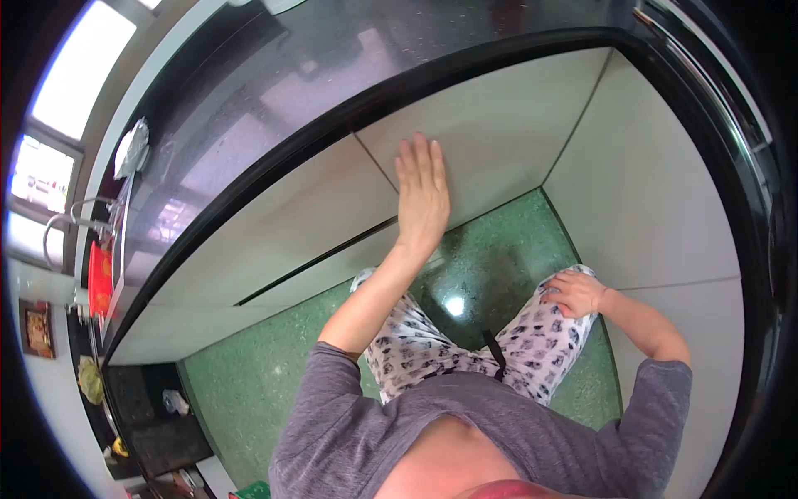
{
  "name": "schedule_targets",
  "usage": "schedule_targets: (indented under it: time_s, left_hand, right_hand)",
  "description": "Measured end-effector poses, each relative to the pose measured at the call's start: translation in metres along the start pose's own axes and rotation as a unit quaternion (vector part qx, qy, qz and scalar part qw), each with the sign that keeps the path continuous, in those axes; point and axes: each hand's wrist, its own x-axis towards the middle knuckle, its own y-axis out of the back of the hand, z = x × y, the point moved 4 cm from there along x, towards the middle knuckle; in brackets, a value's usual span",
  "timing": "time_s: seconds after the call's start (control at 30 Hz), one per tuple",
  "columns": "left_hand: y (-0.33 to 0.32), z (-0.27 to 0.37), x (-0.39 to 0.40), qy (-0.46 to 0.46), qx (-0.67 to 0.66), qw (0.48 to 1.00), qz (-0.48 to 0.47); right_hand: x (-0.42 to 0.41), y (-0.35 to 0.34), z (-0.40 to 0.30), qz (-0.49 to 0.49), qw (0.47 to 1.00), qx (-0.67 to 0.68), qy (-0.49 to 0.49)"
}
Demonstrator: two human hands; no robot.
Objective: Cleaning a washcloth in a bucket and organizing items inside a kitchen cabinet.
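Note:
My left hand is raised with its palm towards the pale cabinet door and its fingers stretched upward. It holds nothing, and whether the palm touches the door cannot be told. To its left runs the dark vertical seam between two doors. My right hand rests over my right knee, its fingers curled on the white patterned trousers. My knees are bent wide apart, low in front of the cabinets.
A dark polished countertop with a black edge overhangs the doors. Pale panels close off the right side. The green floor has a shiny reflection. At far left are a tap, a red basin and a plastic bag.

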Motion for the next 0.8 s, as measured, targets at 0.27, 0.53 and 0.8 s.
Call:
schedule_targets:
  time_s: [0.27,0.53,0.8]
  left_hand:
    - [0.003,-0.010,-0.003,0.061,0.045,0.993,-0.087]
    - [0.032,-0.011,-0.014,0.015,-0.127,0.992,0.007]
    - [0.022,-0.040,-0.055,-0.027,-0.238,0.970,-0.031]
  right_hand:
    - [-0.015,-0.032,0.020,0.005,0.976,-0.067,-0.209]
    - [-0.104,0.138,-0.041,0.203,0.662,-0.402,-0.599]
    - [-0.086,0.135,-0.019,0.159,0.657,-0.389,-0.626]
